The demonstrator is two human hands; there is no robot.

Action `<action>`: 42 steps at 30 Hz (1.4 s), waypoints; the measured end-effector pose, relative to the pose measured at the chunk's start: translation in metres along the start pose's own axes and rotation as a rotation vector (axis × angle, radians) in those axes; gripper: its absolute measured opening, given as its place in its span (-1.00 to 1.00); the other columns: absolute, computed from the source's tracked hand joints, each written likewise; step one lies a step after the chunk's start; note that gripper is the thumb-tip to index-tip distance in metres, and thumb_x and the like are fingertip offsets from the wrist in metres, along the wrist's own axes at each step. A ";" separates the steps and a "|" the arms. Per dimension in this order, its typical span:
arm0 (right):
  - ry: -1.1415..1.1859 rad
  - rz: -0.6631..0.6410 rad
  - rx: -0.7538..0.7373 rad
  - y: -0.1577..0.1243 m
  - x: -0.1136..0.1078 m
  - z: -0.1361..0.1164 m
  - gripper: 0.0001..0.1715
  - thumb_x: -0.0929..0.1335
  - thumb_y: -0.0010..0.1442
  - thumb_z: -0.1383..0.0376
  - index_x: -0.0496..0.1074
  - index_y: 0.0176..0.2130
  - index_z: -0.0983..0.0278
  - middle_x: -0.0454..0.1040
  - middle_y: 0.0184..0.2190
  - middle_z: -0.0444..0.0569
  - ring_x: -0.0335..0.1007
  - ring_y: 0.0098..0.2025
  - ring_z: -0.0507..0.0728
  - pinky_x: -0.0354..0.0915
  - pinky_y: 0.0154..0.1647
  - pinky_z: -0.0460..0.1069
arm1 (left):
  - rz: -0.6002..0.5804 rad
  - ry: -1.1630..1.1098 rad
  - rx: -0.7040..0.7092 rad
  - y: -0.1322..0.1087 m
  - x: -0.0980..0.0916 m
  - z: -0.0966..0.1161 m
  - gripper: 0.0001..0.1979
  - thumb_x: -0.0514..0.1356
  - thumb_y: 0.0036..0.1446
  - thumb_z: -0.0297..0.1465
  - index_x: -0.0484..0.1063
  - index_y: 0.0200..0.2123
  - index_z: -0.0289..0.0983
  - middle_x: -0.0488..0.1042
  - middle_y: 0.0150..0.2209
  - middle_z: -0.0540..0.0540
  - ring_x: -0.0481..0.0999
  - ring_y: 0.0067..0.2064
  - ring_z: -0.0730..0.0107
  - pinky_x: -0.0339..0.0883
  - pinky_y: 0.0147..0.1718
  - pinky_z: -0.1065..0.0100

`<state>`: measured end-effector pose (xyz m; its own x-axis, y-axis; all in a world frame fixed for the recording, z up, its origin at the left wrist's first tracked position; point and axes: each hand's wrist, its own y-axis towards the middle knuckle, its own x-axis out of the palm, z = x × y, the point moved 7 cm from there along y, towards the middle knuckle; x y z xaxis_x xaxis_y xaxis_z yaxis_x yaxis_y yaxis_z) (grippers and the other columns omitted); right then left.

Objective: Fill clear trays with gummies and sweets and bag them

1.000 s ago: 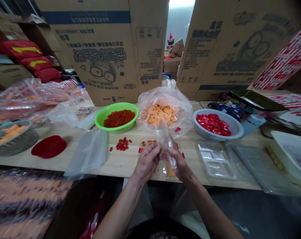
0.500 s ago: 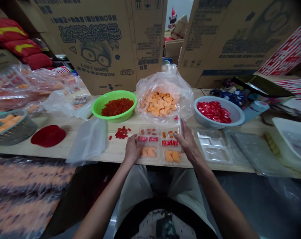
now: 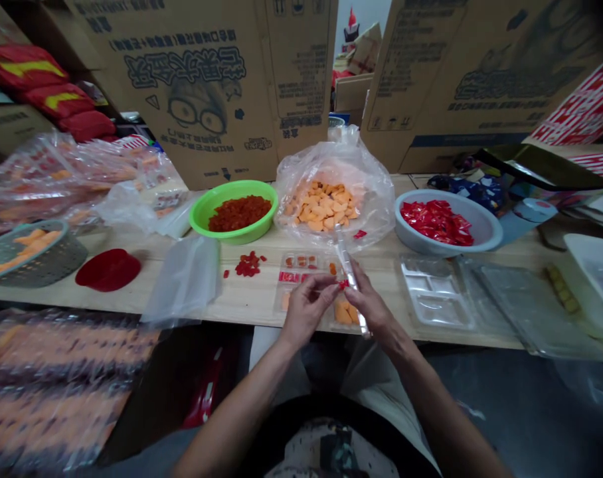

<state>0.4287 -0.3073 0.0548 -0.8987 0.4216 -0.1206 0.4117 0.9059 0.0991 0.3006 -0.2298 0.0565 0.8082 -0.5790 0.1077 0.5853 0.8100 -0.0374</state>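
Observation:
My left hand is raised above a clear plastic compartment tray, its fingertips pinching a small red piece. My right hand grips a long, narrow clear plastic strip that runs from the edge of a clear bag down past my fingers. Orange pieces and red packets lie in the tray's compartments, partly hidden by my hands. The bag holds a heap of orange pieces.
A green bowl of red bits and a grey bowl of red packets stand on the wooden table. Loose red bits, a folded plastic sheet, empty trays, and a basket surround them. Cardboard boxes stand behind.
My hands have lifted from the tray and come together above it. The right hand now grips the clear strip, and the left pinches a red piece. My view has shifted slightly.

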 end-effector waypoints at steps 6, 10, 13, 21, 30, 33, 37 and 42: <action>0.332 -0.061 0.090 -0.015 0.028 -0.002 -0.30 0.17 0.33 -0.15 0.28 0.29 0.11 0.42 0.16 -0.02 0.10 0.35 0.25 0.02 0.38 0.26 | 0.005 -0.655 -0.314 0.002 0.041 0.005 -0.60 0.56 -0.31 -0.32 0.55 -0.39 -0.35 0.51 -0.46 0.01 0.42 -0.48 0.58 0.34 -0.42 0.52; 0.364 -0.053 0.086 -0.015 0.026 -0.003 -0.29 0.20 0.31 -0.16 0.30 0.27 0.11 0.41 0.17 -0.03 0.10 0.35 0.24 0.01 0.39 0.24 | 0.016 -0.671 -0.342 0.005 0.042 0.001 -0.62 0.56 -0.31 -0.36 0.56 -0.40 -0.36 0.52 -0.46 0.01 0.43 -0.49 0.60 0.33 -0.46 0.55; 0.361 -0.060 0.076 -0.016 0.024 -0.005 -0.32 0.23 0.31 -0.13 0.29 0.27 0.09 0.30 0.26 -0.06 0.03 0.38 0.22 -0.08 0.43 0.21 | 0.007 -0.701 -0.308 0.004 0.043 0.002 -0.65 0.54 -0.24 -0.31 0.55 -0.41 -0.35 0.50 -0.47 0.01 0.41 -0.49 0.59 0.33 -0.45 0.54; 0.419 -0.051 0.057 -0.019 0.027 0.006 -0.49 0.22 0.33 -0.10 0.45 0.08 0.06 0.42 0.14 -0.05 0.16 0.31 0.25 0.02 0.39 0.23 | 0.001 -0.732 -0.313 -0.003 0.046 0.001 -0.64 0.56 -0.26 -0.32 0.57 -0.39 -0.37 0.45 -0.50 0.01 0.32 -0.53 0.65 0.23 -0.48 0.55; 0.298 -0.049 0.041 -0.008 0.034 0.006 -0.40 0.22 0.32 -0.09 0.38 0.17 0.14 0.34 0.21 -0.01 0.19 0.27 0.27 0.09 0.34 0.22 | 0.034 -0.579 -0.238 0.005 0.032 0.004 -0.65 0.53 -0.24 -0.29 0.58 -0.39 -0.36 0.47 -0.49 0.00 0.34 -0.49 0.60 0.22 -0.44 0.53; 0.109 -0.002 -0.023 0.002 0.030 -0.001 -0.31 0.27 0.28 -0.06 0.26 0.28 0.14 0.23 0.30 -0.01 0.09 0.32 0.27 0.01 0.37 0.24 | -0.053 -0.456 -0.234 0.011 0.024 0.008 -0.69 0.49 -0.14 -0.29 0.55 -0.40 -0.38 0.45 -0.50 -0.01 0.34 -0.49 0.60 0.22 -0.45 0.53; 0.062 0.042 -0.064 0.009 0.013 -0.010 -0.22 0.24 0.28 0.00 0.06 0.39 0.12 0.16 0.34 -0.06 0.05 0.35 0.24 0.03 0.36 0.21 | -0.197 -0.454 -0.235 0.017 0.020 0.015 -0.76 0.42 0.00 -0.32 0.49 -0.41 -0.38 0.40 -0.51 0.01 0.31 -0.50 0.61 0.23 -0.47 0.54; -0.389 0.151 0.023 0.004 -0.015 -0.027 -0.18 0.24 0.26 0.04 -0.03 0.42 0.07 0.08 0.38 -0.02 0.03 0.34 0.37 0.07 0.28 0.33 | -0.151 -0.590 -0.263 0.015 0.042 0.017 -0.75 0.41 -0.01 -0.38 0.46 -0.29 -0.34 0.52 -0.24 -0.09 0.51 -0.24 0.45 0.43 -0.19 0.43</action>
<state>0.4398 -0.3110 0.0838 -0.7058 0.5289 -0.4714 0.5415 0.8318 0.1225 0.3424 -0.2403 0.0769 0.5885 -0.4754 0.6539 0.7462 0.6307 -0.2130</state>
